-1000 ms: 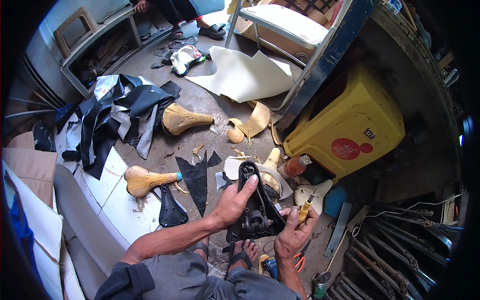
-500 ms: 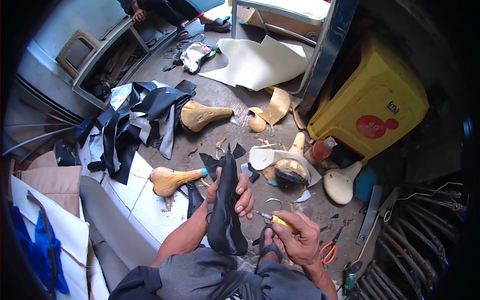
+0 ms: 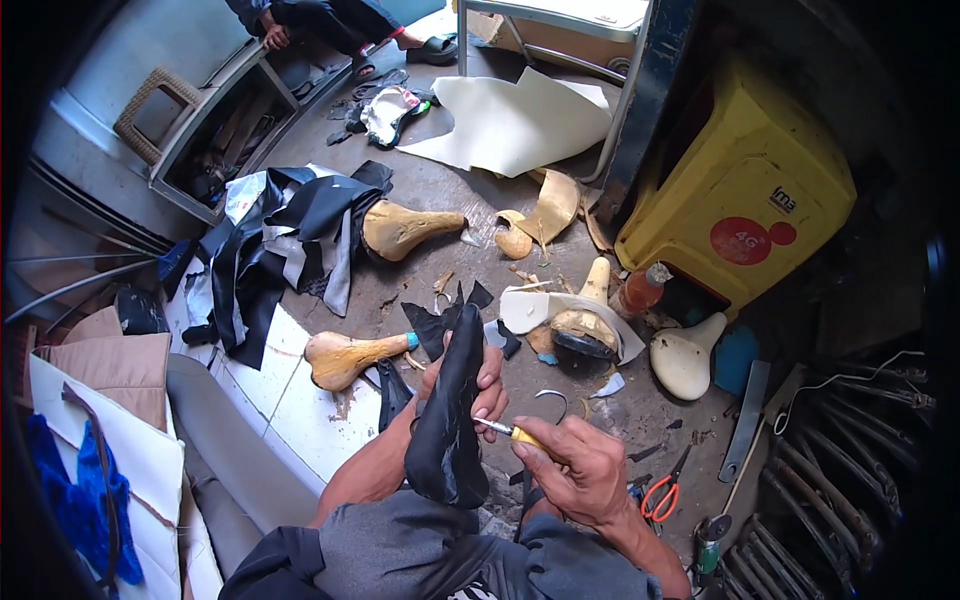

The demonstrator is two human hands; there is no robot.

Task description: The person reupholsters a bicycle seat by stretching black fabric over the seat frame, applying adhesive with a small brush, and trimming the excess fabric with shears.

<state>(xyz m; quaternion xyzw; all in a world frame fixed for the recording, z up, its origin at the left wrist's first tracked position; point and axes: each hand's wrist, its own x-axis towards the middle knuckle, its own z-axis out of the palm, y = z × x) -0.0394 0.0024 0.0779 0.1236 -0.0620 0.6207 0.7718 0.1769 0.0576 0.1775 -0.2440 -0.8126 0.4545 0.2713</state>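
Observation:
My left hand (image 3: 487, 385) grips a bicycle saddle (image 3: 447, 425) covered in black material, its narrow nose pointing away from me and its wide end over my lap. Fingers wrap round the saddle's right side, and the thumb is mostly behind it. In my right hand (image 3: 585, 465) is a small tool with a yellow handle (image 3: 527, 436) and a thin metal shaft. The tip of that shaft reaches close to the saddle's right edge, beside my left fingers; whether it touches cannot be made out.
Foam saddle bases (image 3: 362, 358) lie around the floor, with black fabric scraps (image 3: 290, 230) at the left. Orange-handled scissors (image 3: 662, 497) and a metal strip (image 3: 745, 420) are on the right, near a yellow plastic stool (image 3: 745, 190). Another person's legs (image 3: 335, 25) show at the back.
My right hand has moved left, bringing the tool's tip from beyond the saddle to near its side. The saddle has shifted slightly left and turned a little.

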